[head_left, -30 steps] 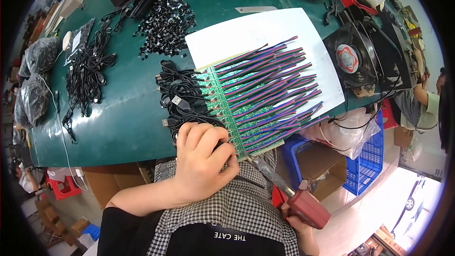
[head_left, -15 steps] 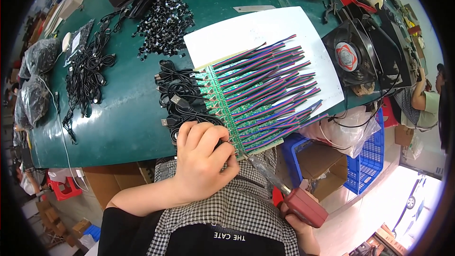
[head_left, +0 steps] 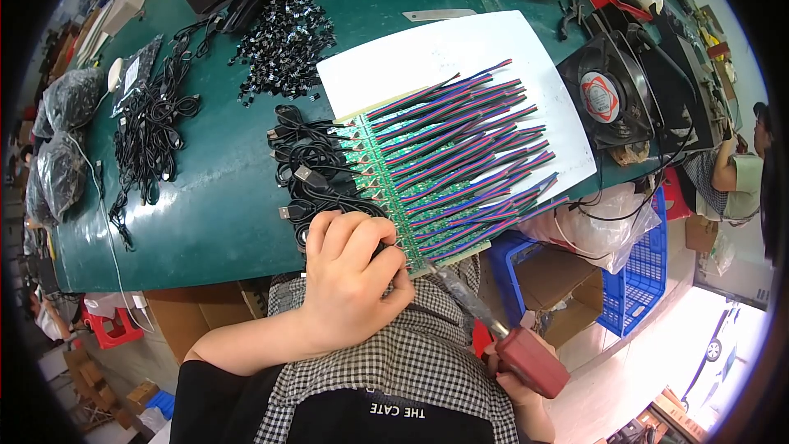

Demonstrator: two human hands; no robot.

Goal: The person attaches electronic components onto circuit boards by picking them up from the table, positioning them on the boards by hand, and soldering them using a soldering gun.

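A green circuit board panel [head_left: 382,166] lies on a white sheet [head_left: 427,53], tilted toward me. Rows of red, blue and black wires [head_left: 460,136] run rightward from it. Black USB cables [head_left: 308,156] are bunched along its left side. Over the panel's near left corner is my left hand [head_left: 353,271], fingers curled and pinched on the end of a USB cable, mostly hidden by the fingers. My right hand [head_left: 518,382], lower right, is closed round the red-brown handle of a soldering iron [head_left: 532,360]. The iron's tip is at the panel's near edge, close to my left fingers.
Small black connectors [head_left: 283,45] are heaped at the back, with more USB cables [head_left: 152,131] on the left. A fan [head_left: 604,94] stands at the right, and a metal blade [head_left: 440,15] lies behind the sheet. Below the table edge is a blue crate [head_left: 633,288].
The soldering iron has shifted slightly to the right, its tip drawing a little away from my left fingers. My left hand has stayed in place.
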